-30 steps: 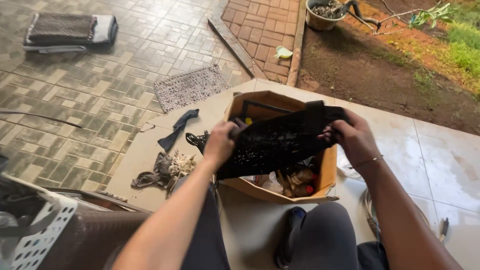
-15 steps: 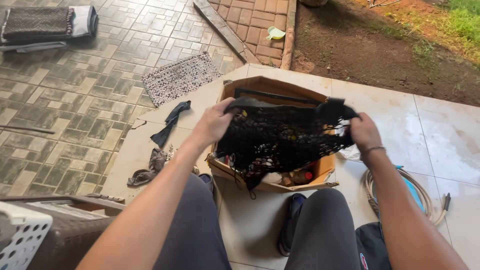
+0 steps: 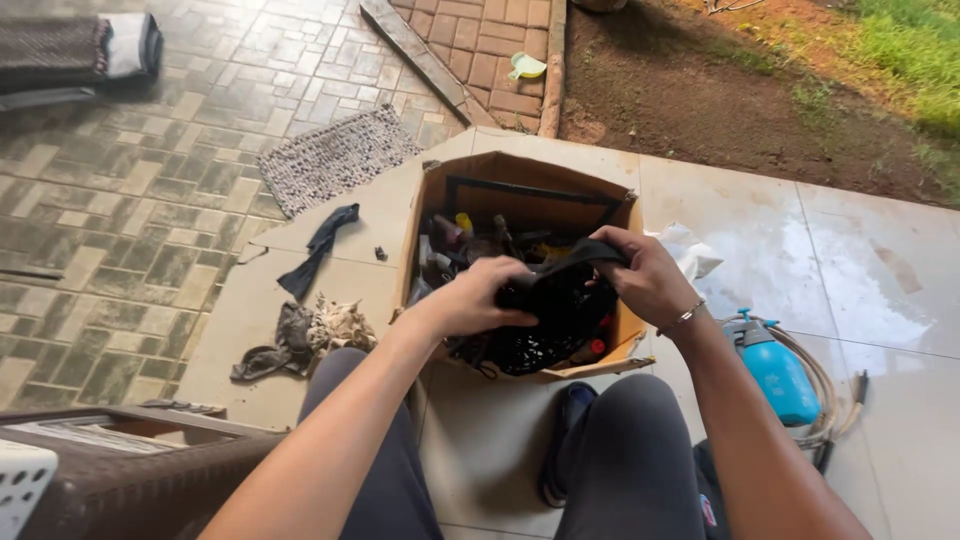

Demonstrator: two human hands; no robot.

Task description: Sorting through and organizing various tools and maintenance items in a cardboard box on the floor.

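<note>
Left hand point(image 3: 480, 297): closed around the near side of a bunched black mesh fabric point(image 3: 555, 310), knuckles up, just above the cardboard box point(image 3: 520, 180).
Right hand point(image 3: 645, 275): clamped on the far upper edge of the same fabric, a thin bracelet on the wrist; the two hands sit close together with the fabric gathered between them.
Fabric position: held over the open box, its lower part sagging down against the front wall and the things inside.
Box contents: bottles and small items, some with yellow and red caps, crowded together and partly hidden by the fabric.
Snag risk: my judgement is that the open weave could catch on a bottle neck or cap below, so a pull upward might drag or tip something out.
Box risk: the front wall point(image 3: 590, 365) already bows outward; weight pressed on it could fold it and let contents spill onto the tiled floor point(image 3: 780, 240).
Spill risk: any loose cap on a tipped bottle might leak; whether caps are tight cannot be told.
Nearby clutter: a blue pump sprayer point(image 3: 775, 365) with coiled hose point(image 3: 825, 385) lies just beside the right knee, rags point(image 3: 310, 335) to the left, all within reach of a dropped fabric end.
</note>
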